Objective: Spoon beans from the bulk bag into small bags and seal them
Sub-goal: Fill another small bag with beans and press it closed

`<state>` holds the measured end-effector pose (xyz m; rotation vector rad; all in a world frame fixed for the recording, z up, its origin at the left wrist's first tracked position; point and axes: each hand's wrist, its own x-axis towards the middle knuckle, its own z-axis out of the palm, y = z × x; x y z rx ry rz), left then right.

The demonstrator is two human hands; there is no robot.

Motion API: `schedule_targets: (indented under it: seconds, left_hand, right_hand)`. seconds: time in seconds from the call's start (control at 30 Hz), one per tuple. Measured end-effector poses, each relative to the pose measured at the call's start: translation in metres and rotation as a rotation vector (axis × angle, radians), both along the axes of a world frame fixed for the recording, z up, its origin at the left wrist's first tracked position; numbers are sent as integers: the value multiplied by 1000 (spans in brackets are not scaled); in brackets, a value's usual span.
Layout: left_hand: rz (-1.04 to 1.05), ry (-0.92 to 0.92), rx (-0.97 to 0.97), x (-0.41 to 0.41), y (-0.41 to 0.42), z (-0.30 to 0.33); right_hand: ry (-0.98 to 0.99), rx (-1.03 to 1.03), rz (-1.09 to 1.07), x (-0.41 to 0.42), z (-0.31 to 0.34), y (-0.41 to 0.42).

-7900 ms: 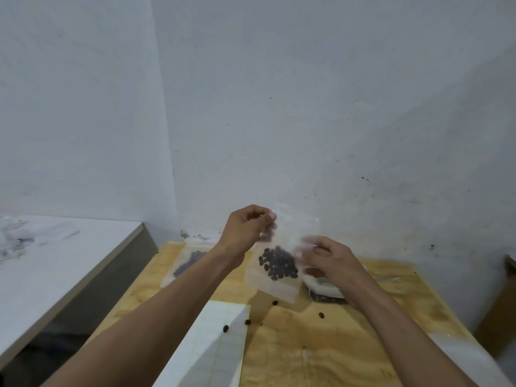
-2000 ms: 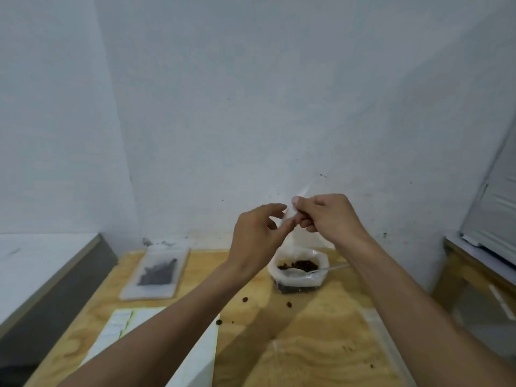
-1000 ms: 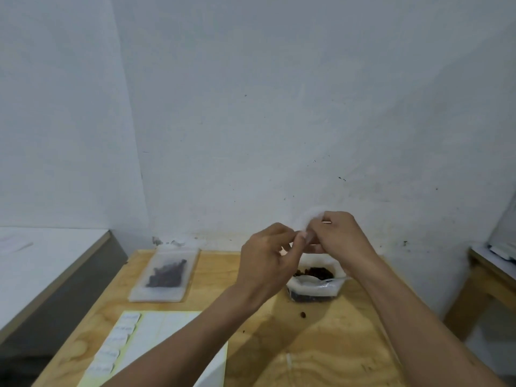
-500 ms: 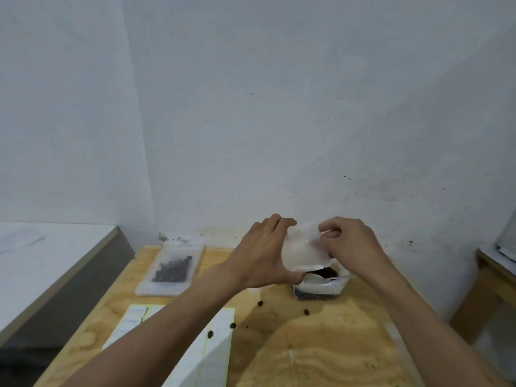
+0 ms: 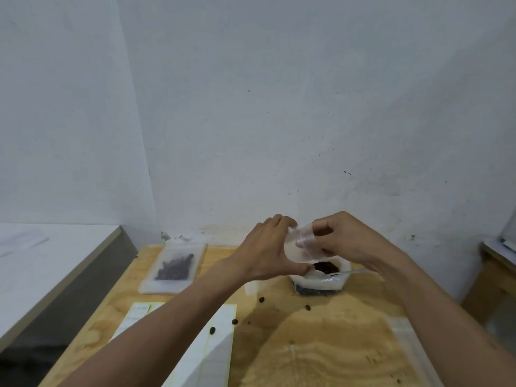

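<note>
Both hands hold a small clear empty bag (image 5: 300, 247) just above the bulk bag. My left hand (image 5: 265, 251) grips the bag's left side between thumb and fingers. My right hand (image 5: 346, 241) pinches the bag's top edge at its right. The bulk bag (image 5: 318, 283), white with its rim rolled down, stands on the plywood table (image 5: 321, 344) and shows dark beans inside. A spoon handle (image 5: 353, 271) sticks out of it to the right. A filled small bag of beans (image 5: 174, 268) lies flat at the table's back left.
Several loose beans (image 5: 261, 299) lie scattered on the wood in front of the bulk bag. A white label sheet (image 5: 206, 350) lies at the front left. A white counter (image 5: 42, 263) stands to the left, a wooden stand (image 5: 497, 263) to the right, the wall close behind.
The filled bag held earlier now lies at the back left. My hands picked up an empty bag, worked its top edge, and have spread it out over the bulk bag.
</note>
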<state>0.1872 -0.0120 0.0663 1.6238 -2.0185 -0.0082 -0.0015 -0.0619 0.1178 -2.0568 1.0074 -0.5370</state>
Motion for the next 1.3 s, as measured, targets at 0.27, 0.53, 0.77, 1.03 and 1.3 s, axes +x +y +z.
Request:
schedule_targets:
  seconds: [0.27, 0.53, 0.77, 1.03, 1.3]
  left_hand:
    - [119, 552, 362, 10, -5, 1]
    - [85, 714, 671, 2, -19, -9]
    - [71, 743, 716, -6, -26, -16]
    - [82, 780, 570, -18, -30, -11]
    - [122, 631, 569, -6, -23, -15]
  right_hand:
    - [710, -202, -471, -48, -32, -36]
    - [169, 83, -434, -66, -45, -31]
    - [279, -591, -436, -66, -32, -23]
    - [98, -285, -697, -69, -69, -34]
    - [-273, 285, -798, -69, -92, -37]
